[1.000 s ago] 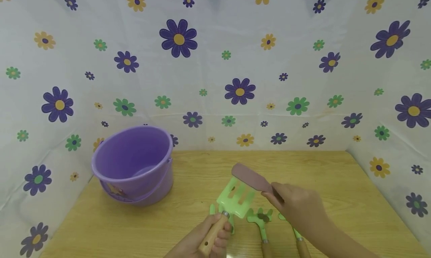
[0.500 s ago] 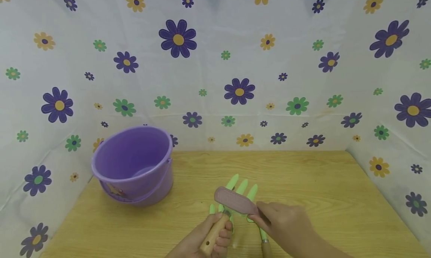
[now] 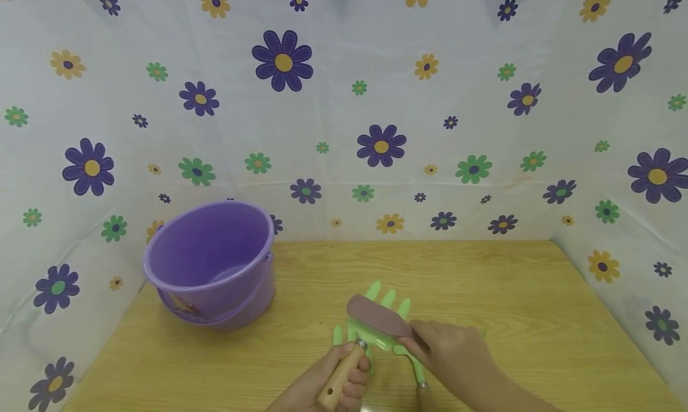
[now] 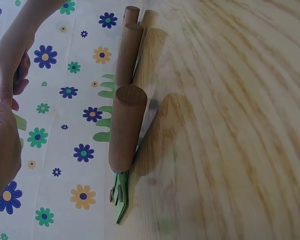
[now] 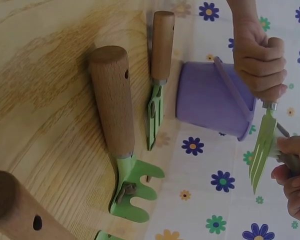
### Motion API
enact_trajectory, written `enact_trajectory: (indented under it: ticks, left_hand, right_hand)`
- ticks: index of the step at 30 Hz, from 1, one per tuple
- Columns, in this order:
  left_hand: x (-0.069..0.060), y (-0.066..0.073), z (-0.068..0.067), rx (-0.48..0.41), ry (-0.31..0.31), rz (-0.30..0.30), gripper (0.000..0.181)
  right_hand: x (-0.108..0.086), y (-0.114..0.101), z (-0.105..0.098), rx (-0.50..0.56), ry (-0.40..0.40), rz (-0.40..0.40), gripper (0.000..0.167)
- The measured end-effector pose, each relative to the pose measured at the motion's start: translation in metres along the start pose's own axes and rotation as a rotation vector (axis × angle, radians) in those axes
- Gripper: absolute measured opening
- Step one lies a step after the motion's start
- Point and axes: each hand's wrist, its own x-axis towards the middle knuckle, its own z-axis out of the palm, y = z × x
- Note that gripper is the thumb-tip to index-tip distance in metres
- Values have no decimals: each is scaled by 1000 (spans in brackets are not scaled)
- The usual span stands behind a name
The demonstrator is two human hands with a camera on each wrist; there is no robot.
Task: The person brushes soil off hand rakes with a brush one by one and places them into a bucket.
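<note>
– Purple plastic is noticed first, at the left side. What is it?
– It is a bucket (image 3: 244, 307), placed on the wooden table (image 3: 484, 274), with its carrying handle lowered across the front.
– And what is found next, to the right?
– A green slotted tool (image 3: 337, 335) is seen lying on the table; in the head view it is partly hidden by the left hand (image 3: 317, 379).
– How are the fingers of this hand kept?
– They are curled fully around the wooden handle of a green fork (image 3: 344, 373), with the thumb laid along the top. The fork's head is situated beyond the fingers, pointed away from the person and held above the table.
– What is placed before that head?
– It is crossed by a flat purplish-brown tool (image 3: 378, 316), which is pinched between thumb and fingers of the right hand (image 3: 451, 349). Its rounded end is extended leftward, past the fingertips. Whether the fork is touched by it cannot be told.
– And further right?
– On the table, a green rake (image 3: 417, 369) is partly covered by the right hand; in the right wrist view, a brown lump (image 5: 126, 192) is seen on its head.
</note>
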Motion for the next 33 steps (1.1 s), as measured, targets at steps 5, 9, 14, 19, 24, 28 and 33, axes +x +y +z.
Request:
enact_trajectory:
  ticks: [5, 9, 14, 19, 24, 28, 33]
  left_hand:
    - [-1, 0, 0, 19, -21, -4, 26]
    - [-1, 1, -1, -7, -50, -12, 28]
    - [-3, 2, -2, 7, -62, -15, 29]
    - [-5, 3, -3, 34, -63, -19, 28]
    - [-7, 2, -4, 24, -62, -23, 28]
    - [-7, 0, -4, 23, -74, -12, 31]
    - [-15, -1, -5, 27, -17, -16, 25]
  right_hand:
    - [0, 5, 1, -22, 2, 11, 55]
    - [0, 10, 1, -43, -4, 7, 57]
    - [-1, 18, 3, -90, 10, -5, 58]
    - [-2, 25, 6, -109, 14, -4, 58]
    - [-3, 28, 7, -116, 15, 8, 59]
    - [-3, 32, 8, -116, 8, 30, 61]
    - [-3, 40, 8, -140, -8, 56, 63]
